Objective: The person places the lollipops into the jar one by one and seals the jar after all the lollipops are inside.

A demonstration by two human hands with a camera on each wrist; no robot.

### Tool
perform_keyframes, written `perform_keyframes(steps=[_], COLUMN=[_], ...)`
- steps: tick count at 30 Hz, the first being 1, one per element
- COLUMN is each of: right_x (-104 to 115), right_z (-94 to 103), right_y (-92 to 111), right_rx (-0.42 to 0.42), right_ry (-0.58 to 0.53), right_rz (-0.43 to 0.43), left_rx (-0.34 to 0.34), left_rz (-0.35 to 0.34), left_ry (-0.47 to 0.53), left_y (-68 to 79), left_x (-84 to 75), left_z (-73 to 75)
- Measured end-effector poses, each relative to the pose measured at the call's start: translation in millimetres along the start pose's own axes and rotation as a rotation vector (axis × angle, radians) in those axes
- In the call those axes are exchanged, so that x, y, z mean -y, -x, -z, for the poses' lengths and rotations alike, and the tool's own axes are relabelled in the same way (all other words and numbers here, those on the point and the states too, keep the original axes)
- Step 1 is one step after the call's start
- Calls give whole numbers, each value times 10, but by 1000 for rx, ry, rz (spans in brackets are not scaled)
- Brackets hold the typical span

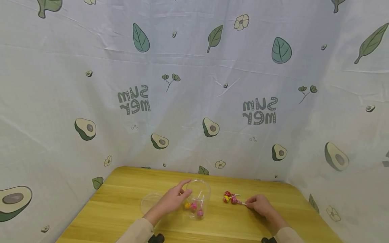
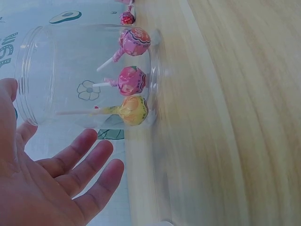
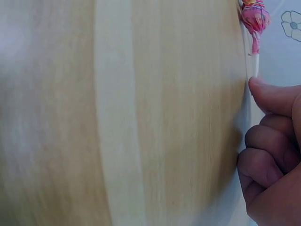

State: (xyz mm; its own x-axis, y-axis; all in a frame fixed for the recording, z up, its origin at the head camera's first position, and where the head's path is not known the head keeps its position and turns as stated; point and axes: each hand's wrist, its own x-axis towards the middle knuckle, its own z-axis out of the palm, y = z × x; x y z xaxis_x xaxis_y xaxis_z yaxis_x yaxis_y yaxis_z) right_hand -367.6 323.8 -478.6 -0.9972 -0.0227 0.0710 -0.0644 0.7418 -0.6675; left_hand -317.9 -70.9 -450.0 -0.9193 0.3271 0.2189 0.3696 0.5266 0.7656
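A clear plastic jar (image 1: pixel 199 199) stands upright on the table with a yellow lollipop (image 2: pixel 134 110) and two pink lollipops (image 2: pixel 131 81) at its bottom, sticks pointing up. My left hand (image 1: pixel 174 199) touches the jar's rim, its other fingers stretched loosely beside the wall. To the right of the jar, my right hand (image 1: pixel 260 204) pinches the white stick of a pink-wrapped lollipop (image 1: pixel 234 200) between thumb and forefinger. That lollipop's head is beside a red lollipop (image 1: pixel 227 193) and a yellow one (image 1: pixel 226 199) on the table.
A round transparent lid (image 1: pixel 149 202) lies on the wooden table (image 1: pixel 127 185), left of the jar and partly behind my left forearm. A pale curtain (image 1: pixel 194 67) printed with avocados and leaves hangs behind the table and along both sides.
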Motion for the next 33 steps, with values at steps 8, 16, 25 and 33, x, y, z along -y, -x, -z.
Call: perform_keyframes(steps=[8, 16, 25, 33], right_x=[-5, -26, 30, 135], right_z=[18, 31, 108, 187], right_y=[16, -3, 16, 24], right_rx=[16, 26, 40, 42], right_ry=[6, 4, -4, -32], right_rz=[-13, -19, -3, 8], left_rx=[5, 5, 0, -6], left_rz=[-9, -7, -9, -5], left_ry=[2, 9, -1, -11], left_y=[-2, -5, -10, -5], left_x=[-3, -19, -1, 1], left_z=[4, 16, 18, 15])
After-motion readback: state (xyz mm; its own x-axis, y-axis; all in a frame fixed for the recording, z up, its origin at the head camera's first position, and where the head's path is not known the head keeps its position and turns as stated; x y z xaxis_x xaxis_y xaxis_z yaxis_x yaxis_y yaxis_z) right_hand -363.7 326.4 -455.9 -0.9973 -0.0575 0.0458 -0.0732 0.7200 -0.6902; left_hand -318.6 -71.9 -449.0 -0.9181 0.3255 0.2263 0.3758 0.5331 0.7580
